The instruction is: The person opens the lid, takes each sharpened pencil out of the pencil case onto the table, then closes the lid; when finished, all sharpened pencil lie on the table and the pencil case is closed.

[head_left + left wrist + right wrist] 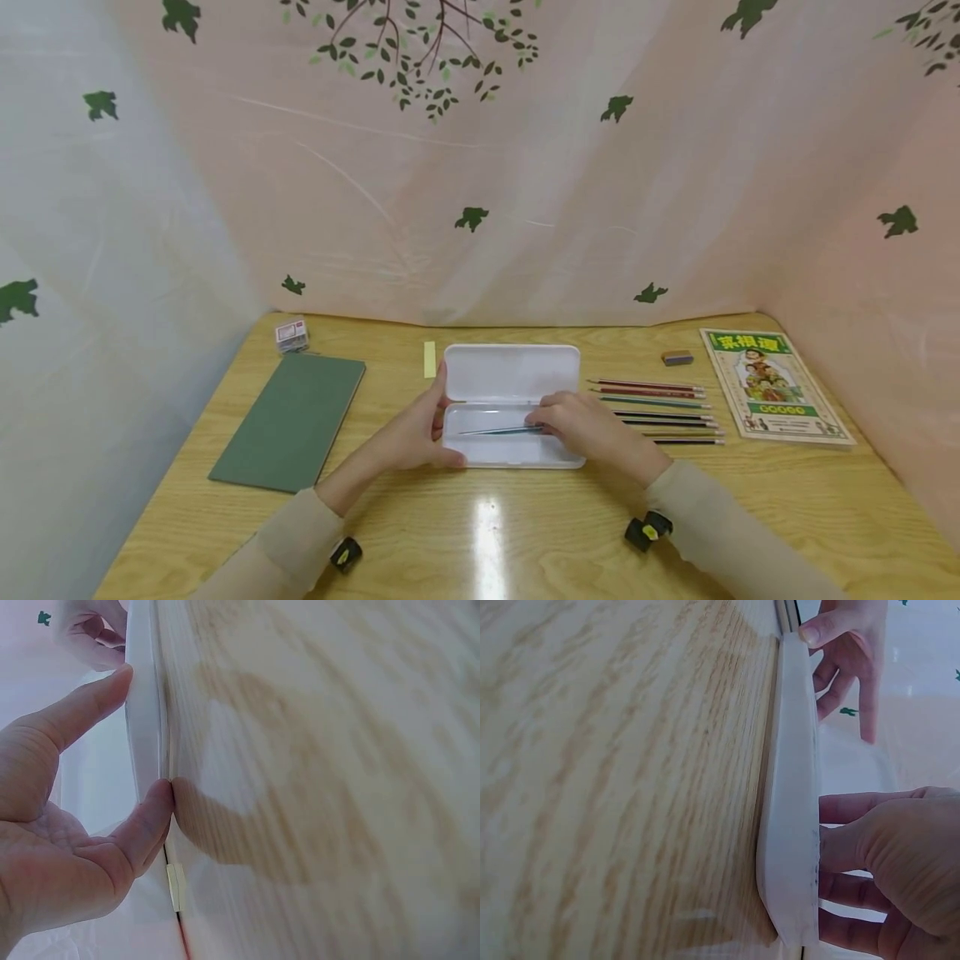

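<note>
A white pencil case lies with its lid raised at the middle of the table. At its left end, my left hand holds the case, thumb at the front corner and fingers farther back; the left wrist view shows this hand against the case's side. My right hand reaches into the bottom half and pinches the right end of a bluish-green pencil. In the right wrist view, the case wall hides the fingertips of the right hand and the pencil.
Several pencils lie in a row right of the case, below an eraser. A comic-style booklet is at far right. On the left are a green notebook, a small box and a yellow paper strip.
</note>
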Available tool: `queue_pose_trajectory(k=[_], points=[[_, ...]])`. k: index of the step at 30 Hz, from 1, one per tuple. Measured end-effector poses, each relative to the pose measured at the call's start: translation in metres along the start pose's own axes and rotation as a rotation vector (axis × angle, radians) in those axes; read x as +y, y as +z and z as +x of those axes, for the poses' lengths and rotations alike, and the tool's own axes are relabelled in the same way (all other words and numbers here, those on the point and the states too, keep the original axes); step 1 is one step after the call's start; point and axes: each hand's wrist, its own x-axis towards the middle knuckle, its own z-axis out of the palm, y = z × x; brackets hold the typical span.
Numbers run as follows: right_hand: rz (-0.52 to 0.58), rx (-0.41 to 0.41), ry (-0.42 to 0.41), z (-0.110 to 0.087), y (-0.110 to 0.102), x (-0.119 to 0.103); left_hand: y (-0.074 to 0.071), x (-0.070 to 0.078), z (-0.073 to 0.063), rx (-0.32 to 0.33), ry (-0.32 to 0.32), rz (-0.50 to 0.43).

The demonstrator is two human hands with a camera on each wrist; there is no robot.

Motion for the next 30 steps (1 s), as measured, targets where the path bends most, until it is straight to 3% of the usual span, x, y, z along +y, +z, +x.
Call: queue_pose_trajectory(k=[14,20,24,30], points=[[-0.047,0.065,-0.046,-0.003,0.008,0.000,0.000,0.000,-0.001,0.002,0.002,0.019],[-0.039,0.069,-0.024,-0.004,0.005,-0.003,-0.002,0.002,0.001,0.006,-0.005,0.047],[0.005,0.100,-0.032,-0.005,0.001,-0.001,-0.002,0.001,0.001,0.006,-0.006,0.046],[0.178,0.137,-0.028,-0.009,-0.013,0.003,-0.001,0.000,0.001,0.002,0.000,0.039]])
